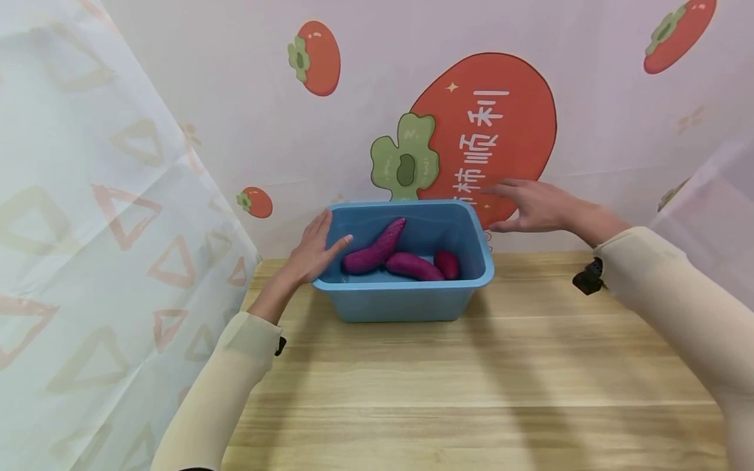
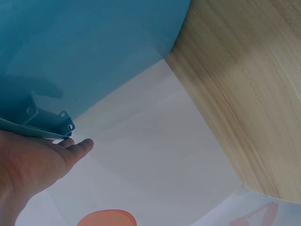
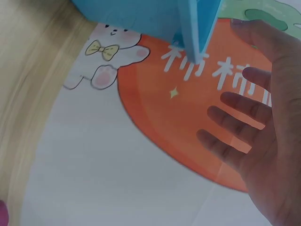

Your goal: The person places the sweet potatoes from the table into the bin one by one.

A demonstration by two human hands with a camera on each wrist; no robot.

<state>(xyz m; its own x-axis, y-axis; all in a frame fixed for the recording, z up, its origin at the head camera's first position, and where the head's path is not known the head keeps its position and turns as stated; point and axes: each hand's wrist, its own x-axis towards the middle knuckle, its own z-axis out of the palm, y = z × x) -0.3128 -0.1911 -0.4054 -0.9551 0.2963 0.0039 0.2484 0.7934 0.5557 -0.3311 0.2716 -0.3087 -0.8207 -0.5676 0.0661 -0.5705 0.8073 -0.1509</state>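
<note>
A blue plastic bin point(image 1: 397, 304) stands on the table against the back wall. Inside lie three purple sweet potatoes point(image 1: 415, 266), two long and curved, one shorter at the right. My left hand point(image 1: 315, 252) rests on the bin's left rim, fingers extended and thumb over the edge; the left wrist view shows the palm side of this hand point(image 2: 40, 157) against the rim. Off the bin's right side, my right hand point(image 1: 538, 206) hovers in the air with fingers spread, holding nothing. In the right wrist view the same hand point(image 3: 263, 127) is apart from the bin's corner.
The wooden table point(image 1: 400, 379) extends toward me in front of the bin. White sheeting printed with persimmons point(image 1: 495, 124) covers the back wall, and another sheet point(image 1: 118, 229) stands at the left. A bit of something pink-purple point(image 3: 3, 214) shows at the right wrist view's edge.
</note>
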